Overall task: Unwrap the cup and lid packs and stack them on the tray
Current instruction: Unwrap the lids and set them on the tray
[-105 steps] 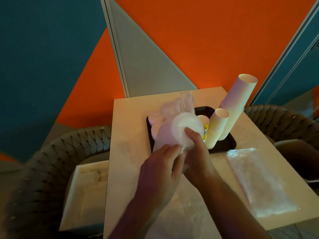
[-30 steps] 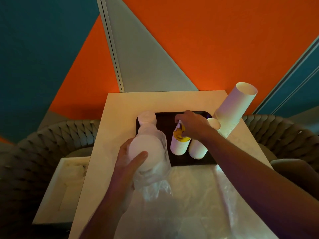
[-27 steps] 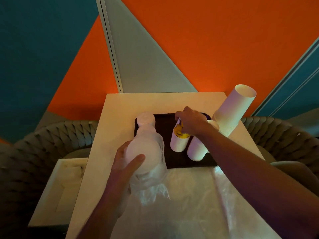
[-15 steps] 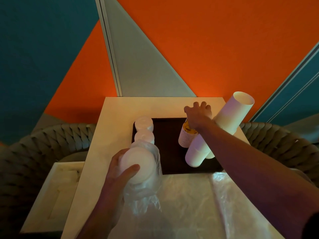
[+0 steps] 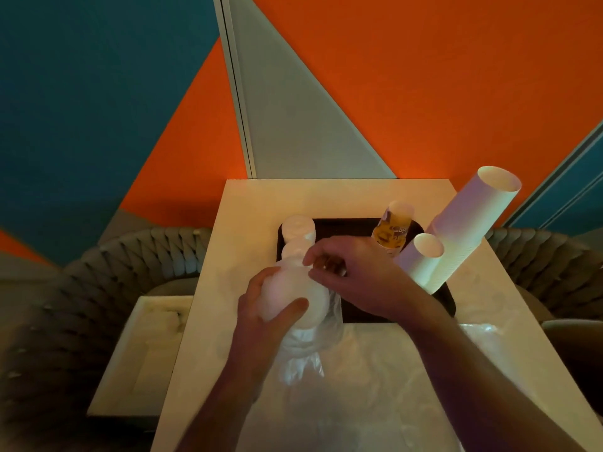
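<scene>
My left hand (image 5: 261,318) grips a white lid stack (image 5: 290,295) still half inside its clear plastic wrap (image 5: 310,350), above the table's near left. My right hand (image 5: 352,275) reaches across, fingertips curled at the top of that stack. The dark tray (image 5: 346,223) holds two short lid stacks (image 5: 298,228) at its left, a printed yellow cup stack (image 5: 393,230), a short white cup stack (image 5: 424,256) and a tall white cup stack (image 5: 473,216) leaning right.
Empty clear wrappers (image 5: 375,386) cover the near part of the pale table (image 5: 261,197). A low white side table (image 5: 146,353) stands left. Wicker chairs (image 5: 130,265) flank both sides. The orange and teal wall rises behind.
My right hand left the yellow cup stack at the tray's back and came over to the lid stack. My left hand raised the wrapped lids toward the tray.
</scene>
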The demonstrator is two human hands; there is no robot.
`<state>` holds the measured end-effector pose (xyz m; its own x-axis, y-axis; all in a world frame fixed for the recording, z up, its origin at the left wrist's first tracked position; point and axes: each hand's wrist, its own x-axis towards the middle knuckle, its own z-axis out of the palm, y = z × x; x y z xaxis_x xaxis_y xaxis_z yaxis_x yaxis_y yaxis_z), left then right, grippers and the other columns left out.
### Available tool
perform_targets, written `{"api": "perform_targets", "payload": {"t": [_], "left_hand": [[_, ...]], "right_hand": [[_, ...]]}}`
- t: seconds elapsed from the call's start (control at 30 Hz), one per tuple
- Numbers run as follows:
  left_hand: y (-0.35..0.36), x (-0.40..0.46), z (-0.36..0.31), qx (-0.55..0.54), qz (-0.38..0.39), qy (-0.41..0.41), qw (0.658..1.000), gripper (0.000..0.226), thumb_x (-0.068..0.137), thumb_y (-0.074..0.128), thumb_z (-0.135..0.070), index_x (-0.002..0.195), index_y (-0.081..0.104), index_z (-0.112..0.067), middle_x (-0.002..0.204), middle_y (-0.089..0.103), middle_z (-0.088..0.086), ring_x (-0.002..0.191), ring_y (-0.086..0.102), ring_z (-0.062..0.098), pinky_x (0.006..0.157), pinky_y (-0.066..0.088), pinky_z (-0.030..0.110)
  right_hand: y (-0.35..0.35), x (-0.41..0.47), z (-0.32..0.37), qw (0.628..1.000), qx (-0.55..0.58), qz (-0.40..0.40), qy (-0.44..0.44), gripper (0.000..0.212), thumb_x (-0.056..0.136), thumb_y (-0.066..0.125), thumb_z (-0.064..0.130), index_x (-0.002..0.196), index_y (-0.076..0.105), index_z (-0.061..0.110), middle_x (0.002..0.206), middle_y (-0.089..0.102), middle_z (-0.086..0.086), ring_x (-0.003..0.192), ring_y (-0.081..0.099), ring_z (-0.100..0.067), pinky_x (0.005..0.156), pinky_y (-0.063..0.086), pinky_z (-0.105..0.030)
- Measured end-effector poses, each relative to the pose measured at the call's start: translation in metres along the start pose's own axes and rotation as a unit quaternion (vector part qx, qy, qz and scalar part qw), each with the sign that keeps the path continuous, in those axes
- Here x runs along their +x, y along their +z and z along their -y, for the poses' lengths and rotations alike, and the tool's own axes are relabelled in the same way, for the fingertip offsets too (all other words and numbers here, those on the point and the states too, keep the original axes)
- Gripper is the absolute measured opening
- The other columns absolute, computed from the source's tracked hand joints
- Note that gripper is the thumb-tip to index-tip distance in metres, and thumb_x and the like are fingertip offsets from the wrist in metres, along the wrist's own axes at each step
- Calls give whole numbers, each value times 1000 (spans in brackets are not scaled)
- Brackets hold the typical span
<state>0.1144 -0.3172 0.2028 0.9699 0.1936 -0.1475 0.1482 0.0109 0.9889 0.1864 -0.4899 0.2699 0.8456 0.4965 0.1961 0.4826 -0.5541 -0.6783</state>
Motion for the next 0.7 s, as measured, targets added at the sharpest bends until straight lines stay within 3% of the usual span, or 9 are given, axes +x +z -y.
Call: {"api": "perform_targets", "payload": {"t": [0.2, 0.37, 0.47, 0.53, 0.63, 0.7], "left_hand": [[-11, -5, 0, 1, 10, -8, 1000, 67, 52, 78, -58, 114, 54, -60, 135, 52, -6, 119, 55, 17, 92, 58, 43], [-21, -11, -2, -17, 18, -22, 999, 63, 56, 79, -61, 114, 53, -60, 132, 54, -9, 116, 58, 14, 82, 59, 32], [-28, -15, -4, -38, 27, -37, 998, 55, 67, 85, -55, 112, 53, -56, 127, 56, -11, 112, 60, 13, 71, 56, 22], [-34, -16, -5, -50, 31, -48, 997, 50, 67, 82, -52, 108, 53, -57, 124, 57, -11, 108, 61, 11, 70, 56, 22], [-44, -16, -5, -60, 54, -60, 995, 49, 65, 82, -55, 105, 55, -57, 120, 60, -11, 103, 63, 9, 71, 57, 23], [-50, -16, -3, -74, 75, -68, 992, 55, 62, 86, -62, 107, 57, -55, 119, 62, -11, 105, 65, 11, 78, 59, 30]], "right_hand": [[16, -5, 2, 1000, -4, -18, -1, 8, 90, 72, 8, 95, 74, 14, 84, 70, 13, 81, 66, -3, 70, 48, -10], [24, -11, 14, 1000, 0, -25, 6, 9, 93, 66, 7, 92, 66, 16, 77, 63, 17, 73, 63, -1, 64, 44, -11], [28, -16, 20, 998, 40, -30, 45, 13, 94, 62, 12, 90, 58, 23, 70, 65, 9, 65, 61, -11, 57, 47, -24], [33, -19, 24, 990, 110, -26, 81, 13, 94, 65, 16, 93, 60, 28, 76, 68, 6, 68, 64, -15, 62, 54, -36], [42, -22, 27, 976, 173, 3, 128, 21, 88, 77, 19, 105, 69, 30, 90, 72, 7, 79, 70, -11, 67, 59, -30], [45, -24, 26, 967, 208, 0, 147, 21, 88, 77, 14, 107, 73, 21, 92, 74, 1, 85, 72, -12, 74, 60, -30]]}}
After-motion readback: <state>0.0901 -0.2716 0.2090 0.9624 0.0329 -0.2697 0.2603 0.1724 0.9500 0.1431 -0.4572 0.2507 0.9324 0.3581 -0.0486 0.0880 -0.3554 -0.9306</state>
